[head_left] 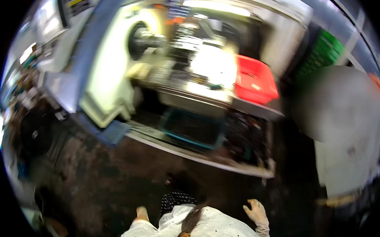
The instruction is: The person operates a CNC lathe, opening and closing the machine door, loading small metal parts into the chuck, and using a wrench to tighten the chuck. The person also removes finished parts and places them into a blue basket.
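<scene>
I stand a step back from the lathe (pixel 153 65), on the dark, stained floor (pixel 99 173), and both my hands hang low at my sides, well apart from the machine. My left hand (pixel 142 213) is bare and looks loosely closed, though it is too blurred to say for sure; it holds nothing that I can see. My right hand (pixel 256 211) wears a pale glove, its fingers spread and released, gripping nothing. I judge I am between steps, facing the machine and not yet reaching into it; any next move would call for stepping in close and raising a hand to the bright work area by the chuck (pixel 142 40). The red bin (pixel 255 79) sits on the right end of the machine's bed; what is in it I cannot tell. Below, a teal-edged tray (pixel 190 129) looks dark inside, its contents unclear. A green crate (pixel 321 55) stands further right, beside a blurred pale shape.
</scene>
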Tool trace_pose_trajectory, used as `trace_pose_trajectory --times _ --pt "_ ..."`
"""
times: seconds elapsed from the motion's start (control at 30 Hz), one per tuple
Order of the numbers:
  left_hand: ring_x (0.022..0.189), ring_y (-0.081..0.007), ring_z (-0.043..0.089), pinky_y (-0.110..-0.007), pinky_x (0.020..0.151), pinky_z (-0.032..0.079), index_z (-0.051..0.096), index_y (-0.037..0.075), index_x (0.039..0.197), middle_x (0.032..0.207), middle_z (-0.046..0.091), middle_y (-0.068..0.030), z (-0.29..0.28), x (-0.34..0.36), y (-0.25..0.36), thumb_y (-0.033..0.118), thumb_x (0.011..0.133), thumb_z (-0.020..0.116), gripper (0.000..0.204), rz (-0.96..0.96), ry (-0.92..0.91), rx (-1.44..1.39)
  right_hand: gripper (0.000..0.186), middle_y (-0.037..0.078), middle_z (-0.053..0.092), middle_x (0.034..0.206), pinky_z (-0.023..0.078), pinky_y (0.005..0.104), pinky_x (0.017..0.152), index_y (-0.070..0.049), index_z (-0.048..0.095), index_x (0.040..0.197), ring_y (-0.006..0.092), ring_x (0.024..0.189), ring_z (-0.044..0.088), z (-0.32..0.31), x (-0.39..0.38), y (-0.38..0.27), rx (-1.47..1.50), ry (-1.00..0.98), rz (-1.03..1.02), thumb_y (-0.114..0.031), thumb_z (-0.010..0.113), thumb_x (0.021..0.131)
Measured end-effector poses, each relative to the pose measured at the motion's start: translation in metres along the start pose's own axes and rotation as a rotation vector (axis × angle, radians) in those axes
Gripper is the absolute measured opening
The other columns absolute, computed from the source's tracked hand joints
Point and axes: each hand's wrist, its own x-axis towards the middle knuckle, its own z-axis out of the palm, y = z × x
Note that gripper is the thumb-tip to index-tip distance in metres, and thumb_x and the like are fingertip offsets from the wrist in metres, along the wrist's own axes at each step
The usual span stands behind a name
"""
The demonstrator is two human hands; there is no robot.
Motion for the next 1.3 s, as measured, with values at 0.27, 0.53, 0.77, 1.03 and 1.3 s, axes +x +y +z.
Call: trace_pose_trajectory --times 0.27,0.53,0.77,1.03,1.3 --pt "0.09 -0.0238 0.046 -0.032 0.072 0.038 0.051 0.006 0.091 0.095 0.048 -0.0151 -0.323 -0.119 0.309 0.024 0.071 0.041 0.029 0.826 0.585 -0.077 0.035 0.013 0.047 0.095 0.035 0.0324 0.076 -0.002 0.047 0.093 0.0258 0.088 0.045 -0.021 -0.19 0.118 0.293 0.402 0.438 -0.028 0.049 0.069" --pt "0.088 -0.027 0.046 -0.034 0.073 0.037 0.052 0.004 0.087 0.093 0.048 -0.0171 -0.215 -0.242 0.58 0.028 0.071 0.039 0.032 1.15 0.256 0.658 0.03 0.014 0.049 0.088 0.039 0.0334 0.07 -0.002 0.05 0.086 0.0282 0.081 0.048 -0.004 -0.279 0.255 0.448 0.835 0.832 -0.026 0.049 0.068" --pt "0.086 -0.0299 0.046 -0.036 0.074 0.036 0.054 0.002 0.083 0.09 0.048 -0.0188 -0.123 -0.368 0.779 0.031 0.07 0.037 0.036 1.224 0.245 1.142 0.03 0.013 0.05 0.085 0.038 0.0337 0.07 -0.003 0.05 0.085 0.027 0.08 0.048 0.012 -0.373 0.357 0.397 0.922 1.325 -0.028 0.049 0.068" --pt "0.078 -0.0305 0.047 -0.037 0.067 0.037 0.046 0.003 0.093 0.082 0.052 -0.0156 0.107 -0.666 1.001 0.024 0.071 0.046 0.031 2.345 0.25 0.812 0.033 0.014 0.043 0.099 0.033 0.0323 0.078 -0.004 0.045 0.094 0.0273 0.092 0.041 0.025 -0.534 0.435 0.383 1.258 1.765 -0.025 0.05 0.069" --pt "0.108 -0.0337 0.022 -0.039 0.088 0.021 0.021 0.006 0.116 0.119 0.019 -0.0203 0.353 -0.866 0.955 0.027 0.068 0.051 0.061 2.823 -0.174 0.661 0.073 0.025 0.013 0.119 0.014 0.0318 0.092 0.007 0.006 0.115 0.0297 0.112 0.015 -0.031 -0.708 0.718 0.346 1.963 1.753 -0.024 0.051 0.068"
